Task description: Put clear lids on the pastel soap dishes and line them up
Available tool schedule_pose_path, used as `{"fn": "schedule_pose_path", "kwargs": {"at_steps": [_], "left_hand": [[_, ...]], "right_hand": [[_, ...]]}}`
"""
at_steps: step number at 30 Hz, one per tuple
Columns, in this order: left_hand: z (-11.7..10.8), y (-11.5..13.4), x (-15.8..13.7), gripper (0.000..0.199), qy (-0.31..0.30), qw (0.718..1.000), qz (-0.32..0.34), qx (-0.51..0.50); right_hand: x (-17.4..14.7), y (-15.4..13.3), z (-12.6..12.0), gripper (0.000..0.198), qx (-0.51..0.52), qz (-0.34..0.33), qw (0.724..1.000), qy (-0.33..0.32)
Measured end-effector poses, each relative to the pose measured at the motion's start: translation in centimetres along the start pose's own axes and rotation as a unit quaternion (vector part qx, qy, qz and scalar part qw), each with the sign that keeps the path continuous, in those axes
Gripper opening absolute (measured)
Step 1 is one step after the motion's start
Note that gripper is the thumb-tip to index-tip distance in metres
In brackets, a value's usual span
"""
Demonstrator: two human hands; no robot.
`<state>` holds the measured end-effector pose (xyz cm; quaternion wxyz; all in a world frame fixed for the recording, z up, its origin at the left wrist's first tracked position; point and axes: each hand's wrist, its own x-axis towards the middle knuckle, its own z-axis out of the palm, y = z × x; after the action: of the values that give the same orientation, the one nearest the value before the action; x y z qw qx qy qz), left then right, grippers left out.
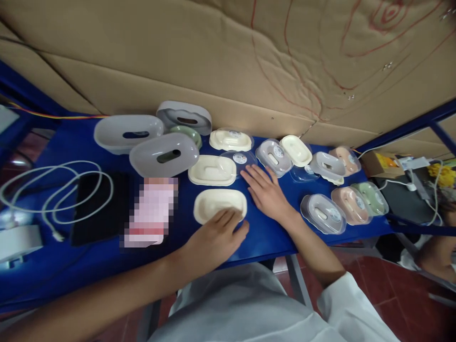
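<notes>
My left hand point(218, 237) reaches over the near rim of a cream oval soap dish point(208, 202), its fingers bent over the dish and the thumb at the right corner. The fingertips are partly hidden. My right hand point(266, 191) lies flat with fingers stretched, the tips at the near edge of a clear plastic lid point(245, 161). That lid overlaps a second cream dish point(203, 171). Behind them sits a cream dish with a clear cover point(230, 140).
Large grey oval trays point(142, 164) with slots stand at the back left. A pixelated pink item point(151, 213), a coiled white cable point(57, 164) and a charger point(21, 242) are on the left. Several lidded dishes point(322, 213) stand right. Cardboard point(213, 57) lines the back.
</notes>
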<state>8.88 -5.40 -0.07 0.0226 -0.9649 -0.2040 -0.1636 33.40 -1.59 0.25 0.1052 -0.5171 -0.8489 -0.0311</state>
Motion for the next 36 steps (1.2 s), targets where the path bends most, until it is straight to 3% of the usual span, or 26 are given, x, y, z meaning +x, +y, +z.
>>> {"fn": "schedule_pose_path", "kwargs": {"at_steps": [3,7,10,13,17,20,23,28,32,36], "left_hand": [[0.5,0.3,-0.2,0.036,0.008,0.997,0.053,-0.048],[0.1,-0.1,0.1,0.032,0.008,0.996,0.082,-0.046],[-0.5,-0.7,0.4,0.021,-0.02,0.998,0.06,-0.008],[-0.8,-1.2,0.3,0.017,-0.034,0.999,0.02,0.036],[-0.6,-1.7,0.2,0.018,-0.033,0.998,0.009,0.051],[-0.6,-1.7,0.4,0.018,-0.04,0.999,0.013,0.029],[-0.7,-1.5,0.5,0.022,-0.055,0.998,0.017,0.02],[-0.9,-1.4,0.5,0.035,-0.043,0.998,0.031,0.031],[-0.7,-1.6,0.4,0.026,-0.009,0.998,-0.03,0.052],[-0.6,-1.8,0.3,0.015,-0.039,0.997,-0.057,0.023]], "right_hand": [[-0.4,-0.3,0.4,0.05,0.026,0.016,1.0,-0.001],[-0.5,0.3,0.0,0.045,0.038,0.045,0.998,0.002],[-0.5,0.9,-0.1,0.054,0.051,0.042,0.998,0.003],[-0.5,1.1,-0.2,0.05,0.075,0.047,0.996,0.008],[-0.8,1.1,-0.9,0.035,0.089,0.106,0.988,0.065],[-1.8,1.7,-2.1,0.031,0.033,0.16,0.984,0.067],[-3.9,4.3,-4.1,0.033,-0.074,0.253,0.962,0.07],[-7.8,11.5,-6.4,0.043,-0.165,0.366,0.912,0.087],[-8.9,15.4,-6.6,0.041,-0.19,0.39,0.899,0.061],[-8.5,14.3,-7.7,0.045,-0.2,0.366,0.903,0.099]]}}
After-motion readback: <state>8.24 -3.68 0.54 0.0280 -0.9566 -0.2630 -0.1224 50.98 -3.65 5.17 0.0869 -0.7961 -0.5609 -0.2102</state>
